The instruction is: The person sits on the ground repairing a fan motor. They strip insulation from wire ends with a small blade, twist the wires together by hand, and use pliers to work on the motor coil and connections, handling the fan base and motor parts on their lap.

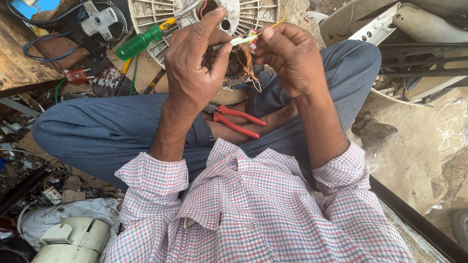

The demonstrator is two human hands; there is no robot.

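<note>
Between both hands, wire (246,39) crosswise.

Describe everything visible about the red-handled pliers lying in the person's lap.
The red-handled pliers lie on the seated person's crossed legs, just below the raised left hand and right hand. Two slim handles, sleeved in what looks like red plastic, spread apart toward the right and meet at the left, where the dark metal head is mostly hidden behind the left wrist. Neither hand touches them; they rest flat against foot and blue trousers.
</note>
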